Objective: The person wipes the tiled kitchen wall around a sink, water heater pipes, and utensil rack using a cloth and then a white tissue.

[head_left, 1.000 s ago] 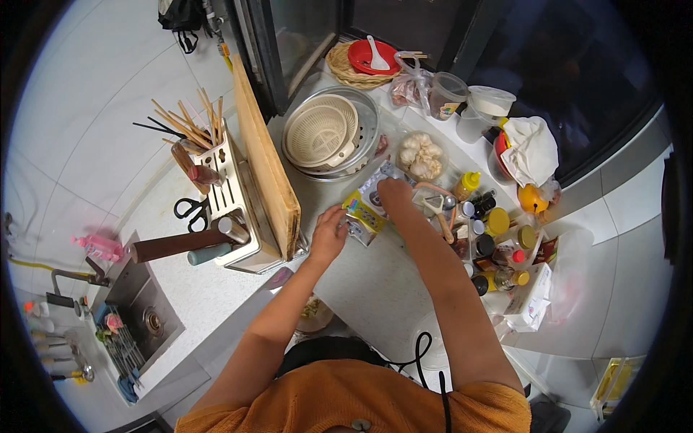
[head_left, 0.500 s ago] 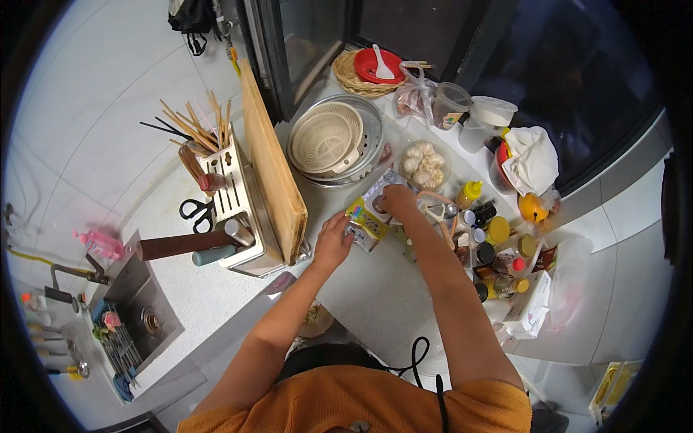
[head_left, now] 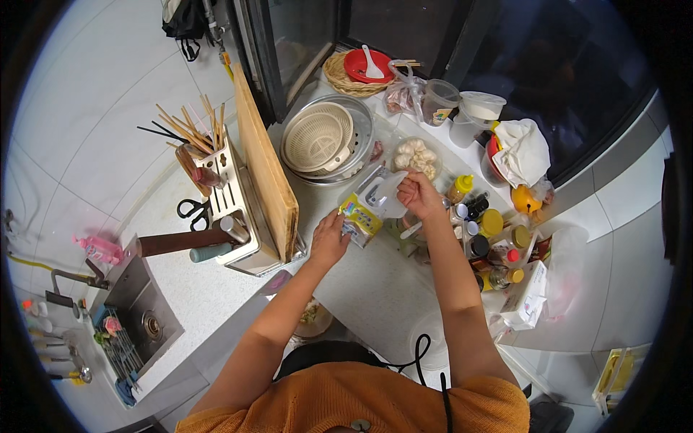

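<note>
My left hand (head_left: 330,238) steadies the near-left edge of a yellow and silver packet (head_left: 361,222) lying on the counter, its fingers bent at that edge. Between the closed fingers of my right hand (head_left: 420,193) is a thin, whitish, see-through sheet (head_left: 392,200), which stretches from the packet's opening. Whether it is plastic or a wipe cannot be made out. A clear bowl of garlic bulbs (head_left: 416,155) stands just beyond my right hand. Under my right wrist a white spoon-like handle (head_left: 411,230) shows among the items there.
Jars and bottles (head_left: 491,224) crowd the counter on the right. Cream and metal colanders (head_left: 317,137) stand behind the packet. Upright cutting boards (head_left: 267,166) and a utensil rack (head_left: 229,173) with chopsticks and scissors rise on the left, before the sink (head_left: 148,317).
My right hand has come out of the packet toward the right, drawing the pale sheet with it. My left hand stays at the packet's edge.
</note>
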{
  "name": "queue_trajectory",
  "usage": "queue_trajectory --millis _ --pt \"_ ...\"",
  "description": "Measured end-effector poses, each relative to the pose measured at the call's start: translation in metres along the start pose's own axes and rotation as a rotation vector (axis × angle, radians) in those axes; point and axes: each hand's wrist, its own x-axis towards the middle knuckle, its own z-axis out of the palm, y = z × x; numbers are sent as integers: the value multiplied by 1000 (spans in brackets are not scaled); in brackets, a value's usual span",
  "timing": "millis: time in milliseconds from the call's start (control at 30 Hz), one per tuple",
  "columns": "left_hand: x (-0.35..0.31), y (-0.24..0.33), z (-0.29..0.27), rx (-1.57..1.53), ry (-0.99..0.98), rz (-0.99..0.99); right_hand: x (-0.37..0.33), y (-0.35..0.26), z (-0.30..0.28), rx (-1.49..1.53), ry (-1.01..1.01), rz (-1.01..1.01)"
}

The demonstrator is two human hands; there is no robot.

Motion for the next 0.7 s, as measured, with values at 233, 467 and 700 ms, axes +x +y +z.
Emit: queue_trajectory --millis 233,467,700 --pt "-1 9 1 -39 103 17 -24 -12 47 -292 -155 -49" --pt "-18 2 -27 -120 108 -73 -41 -14 45 -121 133 -64" --pt "-101 -2 -50 -218 70 -9 -57 24 -21 -32 517 -126"
